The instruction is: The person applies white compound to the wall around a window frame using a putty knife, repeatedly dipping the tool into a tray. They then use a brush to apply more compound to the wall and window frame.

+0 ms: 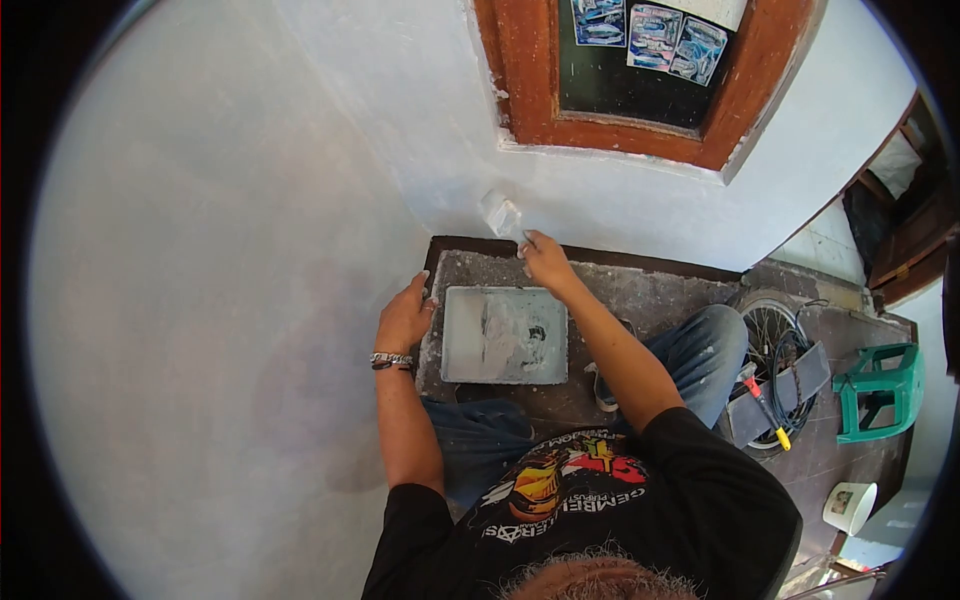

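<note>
My right hand (546, 263) is closed around the handle of a paintbrush (501, 214), whose white-coated head lies against the pale wall below the window, just above the dark skirting. Close to the corner, my left hand (405, 315) rests at the foot of the left wall with its fingers stretched out, holding nothing. Between my hands a rectangular paint tray (456, 335) sits on the floor, with whitish-grey paint and a dark patch inside. Whether my left fingertips press on the wall or the skirting is hard to tell.
A brown wooden window frame (630, 143) is set in the wall above. To my right are a spoked wheel (770, 318), a tool with a red and yellow handle (768, 408), a green plastic stool (880, 392) and a white bucket (850, 507).
</note>
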### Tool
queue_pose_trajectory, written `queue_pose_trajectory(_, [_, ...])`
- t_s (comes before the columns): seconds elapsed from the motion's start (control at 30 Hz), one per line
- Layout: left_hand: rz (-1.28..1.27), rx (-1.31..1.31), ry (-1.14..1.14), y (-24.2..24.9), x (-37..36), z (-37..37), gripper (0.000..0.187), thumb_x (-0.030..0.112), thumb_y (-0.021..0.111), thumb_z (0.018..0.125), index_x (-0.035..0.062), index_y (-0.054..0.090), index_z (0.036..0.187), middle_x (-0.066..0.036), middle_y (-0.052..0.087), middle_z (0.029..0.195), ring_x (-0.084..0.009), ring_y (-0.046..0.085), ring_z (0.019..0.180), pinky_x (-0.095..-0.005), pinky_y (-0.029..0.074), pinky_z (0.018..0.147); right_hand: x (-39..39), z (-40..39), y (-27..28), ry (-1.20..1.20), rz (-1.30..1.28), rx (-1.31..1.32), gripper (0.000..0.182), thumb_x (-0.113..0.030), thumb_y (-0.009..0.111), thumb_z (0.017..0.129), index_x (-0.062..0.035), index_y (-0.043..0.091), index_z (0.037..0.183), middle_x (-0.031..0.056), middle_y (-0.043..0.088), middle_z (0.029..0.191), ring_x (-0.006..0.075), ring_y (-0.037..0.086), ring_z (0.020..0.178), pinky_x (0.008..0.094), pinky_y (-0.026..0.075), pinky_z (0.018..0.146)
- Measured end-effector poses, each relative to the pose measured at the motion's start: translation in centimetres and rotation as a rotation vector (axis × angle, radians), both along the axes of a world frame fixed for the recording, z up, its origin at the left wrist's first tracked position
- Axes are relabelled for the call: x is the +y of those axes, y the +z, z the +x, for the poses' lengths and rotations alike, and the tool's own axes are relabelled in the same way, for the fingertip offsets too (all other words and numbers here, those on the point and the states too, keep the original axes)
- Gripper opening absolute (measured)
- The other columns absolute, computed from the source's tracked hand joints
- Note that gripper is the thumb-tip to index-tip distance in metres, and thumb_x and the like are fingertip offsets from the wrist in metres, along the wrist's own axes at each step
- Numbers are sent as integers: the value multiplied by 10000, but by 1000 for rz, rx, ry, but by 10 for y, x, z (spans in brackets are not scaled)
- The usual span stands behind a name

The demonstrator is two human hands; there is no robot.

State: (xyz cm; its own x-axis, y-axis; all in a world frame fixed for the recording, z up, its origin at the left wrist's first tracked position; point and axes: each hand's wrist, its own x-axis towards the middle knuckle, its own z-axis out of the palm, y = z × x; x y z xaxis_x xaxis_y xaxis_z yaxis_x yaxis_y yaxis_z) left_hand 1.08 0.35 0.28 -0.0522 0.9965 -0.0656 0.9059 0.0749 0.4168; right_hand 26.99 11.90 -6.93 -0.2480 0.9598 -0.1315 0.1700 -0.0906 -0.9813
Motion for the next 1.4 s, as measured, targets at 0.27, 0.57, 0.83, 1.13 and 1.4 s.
queue_pose_trajectory(0.27, [-30, 9, -10, 1, 0, 6, 530, 239, 628, 926, 79, 479, 1409, -238, 685, 1102, -410, 648, 1039, -493, 513, 876, 29, -8, 53, -71, -163, 535, 162, -149, 469, 1000, -2, 492, 1064, 72, 509, 878, 117, 450, 542, 265, 330, 414])
queue_pose_trajectory(0.57, [-26, 20, -43, 1, 1, 10, 539, 237, 629, 913, 81, 480, 1407, -235, 679, 1122, -417, 636, 1056, -505, 506, 879, 31, 29, 39, -242, -247, 727, 131, -145, 483, 998, -41, 484, 1077, 59, 518, 926, 99, 433, 561, 231, 319, 417])
queue_pose_trajectory(0.83, [17, 6, -23, -3, 4, -1, 523, 276, 618, 925, 95, 499, 1402, -239, 676, 1125, -427, 629, 1059, -508, 508, 881, -13, 84, -75, 187, 185, -473, 374, -194, 576, 942, -64, 588, 1292, 157, 673, 1013, 286, 662, 808, 401, 534, 724])
queue_pose_trajectory(1.13, [73, -6, 14, 16, 2, 3, 463, 230, 599, 929, 87, 515, 1361, -196, 682, 1140, -390, 645, 1043, -496, 520, 853, -73, 10, -178, 587, 261, -1084, 428, -147, 613, 860, -159, 620, 1288, 177, 612, 1120, 358, 654, 1026, 465, 539, 858])
queue_pose_trajectory(1.4, [54, 43, 25, 11, 2, -2, 477, 259, 576, 945, 84, 508, 1384, -190, 665, 1209, -385, 629, 1093, -482, 512, 890, -89, -58, -204, 737, 543, -1119, 396, -67, 605, 858, -164, 644, 1240, 130, 597, 1123, 294, 640, 1024, 416, 548, 811])
